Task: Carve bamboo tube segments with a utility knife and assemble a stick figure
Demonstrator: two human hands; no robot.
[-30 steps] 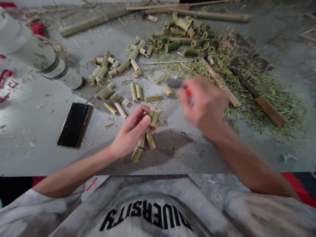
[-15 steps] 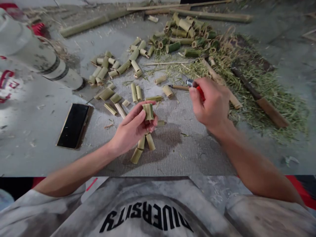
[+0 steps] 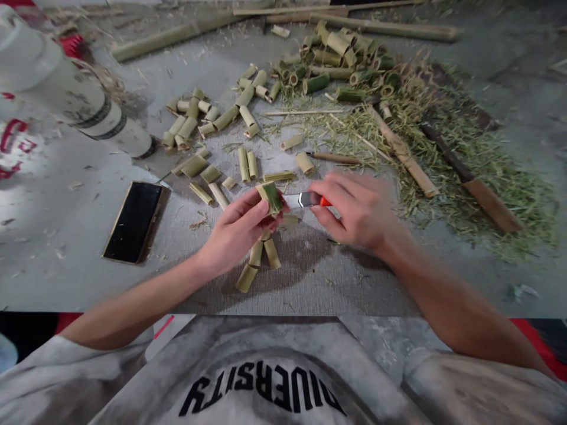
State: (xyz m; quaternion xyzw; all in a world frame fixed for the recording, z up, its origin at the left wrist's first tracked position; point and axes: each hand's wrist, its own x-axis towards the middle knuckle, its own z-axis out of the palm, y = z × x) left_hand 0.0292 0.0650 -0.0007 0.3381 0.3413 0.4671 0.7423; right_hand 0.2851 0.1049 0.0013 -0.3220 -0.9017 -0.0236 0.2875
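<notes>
A short piece of green bamboo (image 3: pixel 271 197) is pinched in my left hand (image 3: pixel 245 221), near the middle of the view. My right hand (image 3: pixel 354 209) is closed round the red handle of a utility knife (image 3: pixel 310 199), slightly blurred. Its blade points left and reaches the right side of the bamboo piece; I cannot tell if it touches. Below my left hand, several cut bamboo pieces (image 3: pixel 247 277) lie on the grey table. Two upright-looking bamboo pieces (image 3: pixel 247 164) lie side by side just beyond that hand.
A phone (image 3: pixel 133 221) lies at left, with a large white patterned cylinder (image 3: pixel 97 112) behind it. Bamboo sections (image 3: pixel 316 84) are heaped at the back. Green shavings (image 3: pixel 500 195) cover the right, under a wooden-handled blade (image 3: pixel 491 203). A thin wooden-handled tool (image 3: pixel 339 158) lies beyond my right hand.
My right hand has brought the knife left and nearer to me, up to the bamboo piece. The piece has turned in my left hand and shows more green skin.
</notes>
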